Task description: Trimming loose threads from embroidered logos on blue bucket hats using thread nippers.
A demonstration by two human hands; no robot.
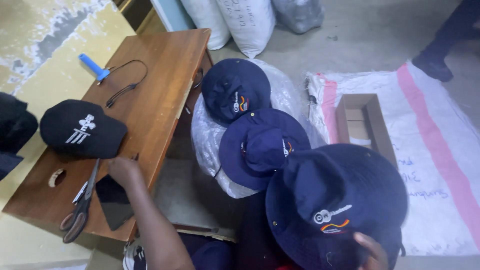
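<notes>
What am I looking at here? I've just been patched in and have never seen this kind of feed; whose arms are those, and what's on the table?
There is one picture, from a camera worn on a person's head, looking down at their own bare hands. No machine is involved. The left hand reaches onto a wooden table, touching a dark flat phone-like slab, beside scissors. Further back lie a black cap, a blue-handled tool and a black cord. The right hand grips the brim of a navy bucket hat. Two more navy bucket hats rest on a plastic-wrapped bundle. An open cardboard box sits on a white sack sheet.
</notes>
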